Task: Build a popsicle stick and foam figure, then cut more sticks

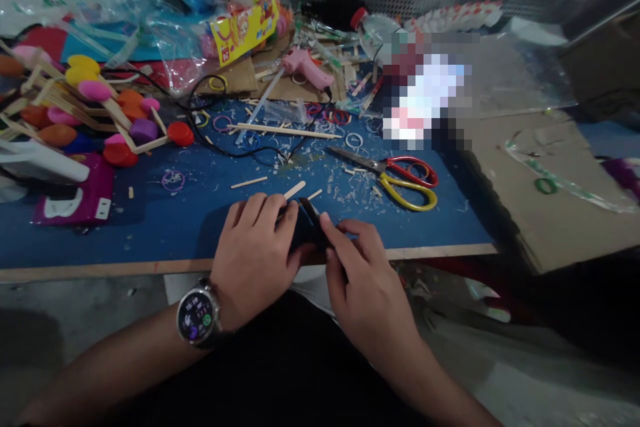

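Observation:
My left hand (257,240), a watch on its wrist, is closed at the table's front edge. From beneath its fingertips a flat wooden craft stick (296,189) pokes out over the blue surface. Beside it my right hand (363,270) grips a dark knife (311,211), its narrow black blade pointing away and toward the left fingers. Part of the knife is hidden by my fingers. A short stick piece (315,194) lies just beyond the blade, and another thin wooden strip (249,183) rests farther left.
Scissors (400,177) with red and yellow handles lie right of centre. Behind are long wooden sticks (290,131), a pink glue gun (307,68) with its black cord, and scattered shavings. A colourful stick structure (115,107) stands left; cardboard (560,193) covers the right.

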Motion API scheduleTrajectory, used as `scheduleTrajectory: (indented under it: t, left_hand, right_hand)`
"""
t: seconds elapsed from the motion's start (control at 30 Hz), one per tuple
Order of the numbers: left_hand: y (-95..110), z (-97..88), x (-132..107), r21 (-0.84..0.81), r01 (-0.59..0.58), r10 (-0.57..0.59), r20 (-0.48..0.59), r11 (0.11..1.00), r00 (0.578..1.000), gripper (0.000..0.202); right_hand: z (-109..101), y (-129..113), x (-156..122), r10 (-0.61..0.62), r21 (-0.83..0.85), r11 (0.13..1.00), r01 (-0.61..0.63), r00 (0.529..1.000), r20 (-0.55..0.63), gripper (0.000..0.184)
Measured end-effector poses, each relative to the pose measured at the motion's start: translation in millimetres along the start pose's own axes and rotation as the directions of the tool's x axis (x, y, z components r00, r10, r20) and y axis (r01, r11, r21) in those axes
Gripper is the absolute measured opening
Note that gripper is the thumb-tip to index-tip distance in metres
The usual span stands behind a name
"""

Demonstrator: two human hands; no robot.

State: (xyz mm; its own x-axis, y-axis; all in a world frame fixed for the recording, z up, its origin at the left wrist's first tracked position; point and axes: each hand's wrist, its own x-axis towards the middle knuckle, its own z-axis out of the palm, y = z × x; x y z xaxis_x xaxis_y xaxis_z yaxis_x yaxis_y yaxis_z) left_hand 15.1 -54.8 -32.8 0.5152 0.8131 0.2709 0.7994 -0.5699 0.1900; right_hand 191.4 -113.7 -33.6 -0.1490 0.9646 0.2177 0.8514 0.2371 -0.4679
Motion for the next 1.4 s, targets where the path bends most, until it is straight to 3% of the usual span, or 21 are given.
scheduleTrajectory:
  t: [0.1,0.2,0.37,0.5,1.17,1.4]
  left_hand:
    - [5,3.9,-9,-0.002,-0.048,0.048,0.027,0.999,0.998,0.067]
    - [3,9.6,-14,0.038,-0.119,0.116,0.083,0.992,0.99,0.077]
    - [2,16.8,-14,0.115,-0.144,0.139,0.048,0.983,0.989,0.058]
    - [4,19.0,-13,0.116,-0.139,0.136,0.033,0.984,0.99,0.054]
    - [2,17.4,-15,0.2,-0.184,0.184,0.017,0.962,0.983,0.054]
    - [1,18.9,-16,0.137,-0.168,0.167,0.018,0.976,0.986,0.061]
  right_hand:
    - [-1,-3,1,0.004,-0.006,1.0,-0.004,1.0,0.002,0.051]
    - [-2,-5,3,-0.001,-0.006,1.0,0.001,1.0,0.014,0.049]
    - [-5,-4,4,-0.016,-0.026,1.0,0.017,1.0,0.009,0.047]
    - [-9,-4,-1,-0.037,-0.07,0.997,0.039,0.999,0.026,0.045]
    - [-10,-6,3,-0.075,-0.157,0.985,0.074,0.997,0.001,0.042]
    - [-2,-7,10,-0.07,-0.127,0.99,0.065,0.997,-0.032,0.041]
